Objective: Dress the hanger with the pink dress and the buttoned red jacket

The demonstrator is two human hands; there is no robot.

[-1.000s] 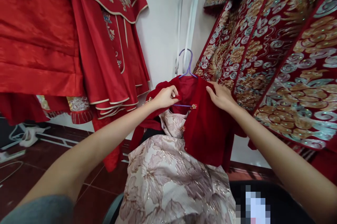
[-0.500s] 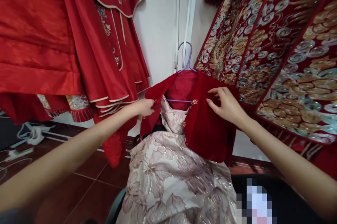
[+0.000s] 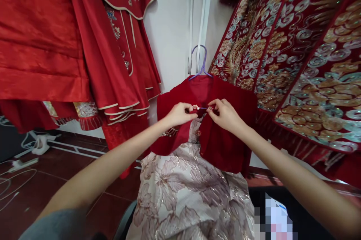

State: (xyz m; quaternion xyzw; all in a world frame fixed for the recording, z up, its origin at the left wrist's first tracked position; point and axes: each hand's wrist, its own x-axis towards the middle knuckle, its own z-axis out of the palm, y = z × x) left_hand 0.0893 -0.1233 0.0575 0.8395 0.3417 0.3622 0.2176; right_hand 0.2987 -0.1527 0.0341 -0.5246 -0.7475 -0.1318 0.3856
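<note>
A short red jacket hangs on a purple hanger, its front partly apart. My left hand is closed in a pinch on one front edge, at a beaded fastener. Opposite it, my right hand pinches the other front edge at its matching beaded fastener. A narrow gap separates the two fasteners, with the hanger's bar visible between them. Below and partly behind the jacket is a pale dress with a pinkish floral pattern and metallic threads.
White straps run down the wall to the hanger. Red garments hang at left, and a heavily embroidered red garment at right. A white rack base and cables are on the tiled floor.
My left hand has moved right, drawing its jacket front inward. My right hand has shifted left from the jacket's chest and now pinches the fastener. Both jacket edges are closer together.
</note>
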